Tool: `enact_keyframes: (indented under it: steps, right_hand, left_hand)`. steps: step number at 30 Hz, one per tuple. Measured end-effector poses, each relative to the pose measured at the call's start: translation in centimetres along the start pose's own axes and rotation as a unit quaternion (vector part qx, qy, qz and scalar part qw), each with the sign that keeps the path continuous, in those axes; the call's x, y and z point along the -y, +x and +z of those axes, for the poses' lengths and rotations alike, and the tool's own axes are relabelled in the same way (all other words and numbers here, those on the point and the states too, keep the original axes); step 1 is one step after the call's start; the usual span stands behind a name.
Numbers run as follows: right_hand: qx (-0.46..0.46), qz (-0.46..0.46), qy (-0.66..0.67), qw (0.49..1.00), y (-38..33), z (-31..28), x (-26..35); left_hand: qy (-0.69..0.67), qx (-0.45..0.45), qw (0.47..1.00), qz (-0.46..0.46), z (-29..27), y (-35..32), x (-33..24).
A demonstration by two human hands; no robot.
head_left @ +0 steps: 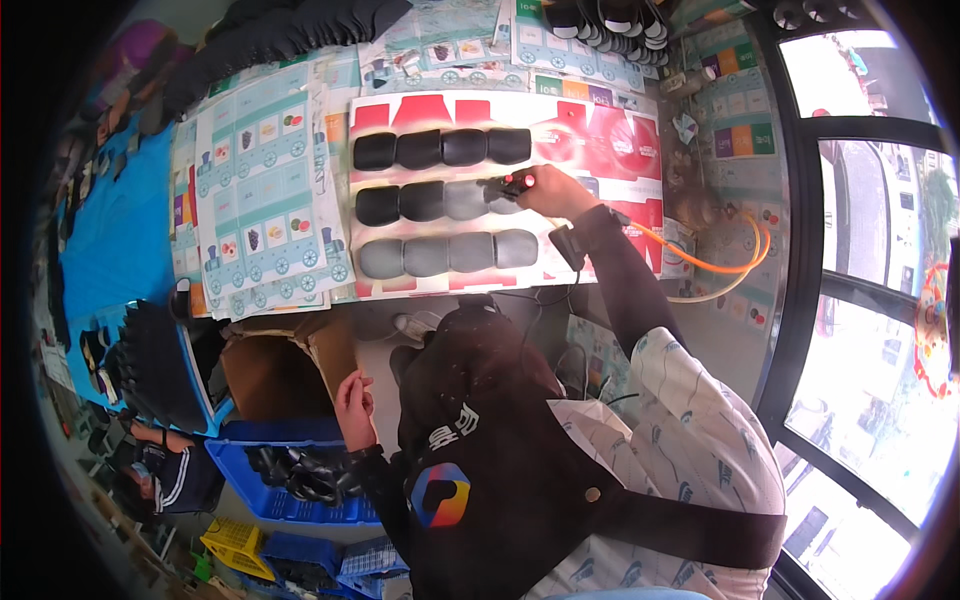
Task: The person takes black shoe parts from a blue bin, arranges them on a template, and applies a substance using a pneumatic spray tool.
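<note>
My left hand [354, 397] is hanging low beside the brown cardboard box [290, 372], fingers loosely curled, holding nothing. My right hand [553, 192] is gripping a spray gun [512, 184], red and black, long axis running left-right, nozzle pointing left at the middle row of dark oval pads [443, 200]. An orange hose [715, 262] is trailing right across the red sheet [610, 135].
</note>
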State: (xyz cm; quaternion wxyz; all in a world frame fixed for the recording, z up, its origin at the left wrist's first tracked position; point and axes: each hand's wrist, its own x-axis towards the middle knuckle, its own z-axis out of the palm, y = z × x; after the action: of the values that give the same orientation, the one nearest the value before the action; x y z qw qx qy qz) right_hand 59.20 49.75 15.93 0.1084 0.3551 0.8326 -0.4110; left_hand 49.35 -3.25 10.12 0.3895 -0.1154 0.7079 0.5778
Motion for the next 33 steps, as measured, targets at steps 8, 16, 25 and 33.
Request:
enact_keyframes:
  steps: [8, 16, 25, 33]
  right_hand:
    - [-0.062, -0.149, -0.078, 0.984, -2.5, 7.9, 4.9]
    - [-0.082, -0.115, -0.167, 0.976, -2.9, 10.9, 6.7]
    - [-0.102, -0.162, -0.143, 0.971, -2.6, 11.7, 7.3]
    - [-0.107, -0.181, -0.141, 0.967, -2.3, 11.8, 5.7]
  left_hand:
    - [-0.051, 0.021, 0.998, 0.026, -5.9, 0.1, -1.1]
    - [-0.077, 0.009, 0.996, 0.042, -11.8, -0.6, 1.8]
    - [-0.099, -0.049, 0.992, 0.065, -13.9, -0.9, 1.8]
    - [-0.107, -0.037, 0.992, 0.057, -12.2, -0.6, 1.4]
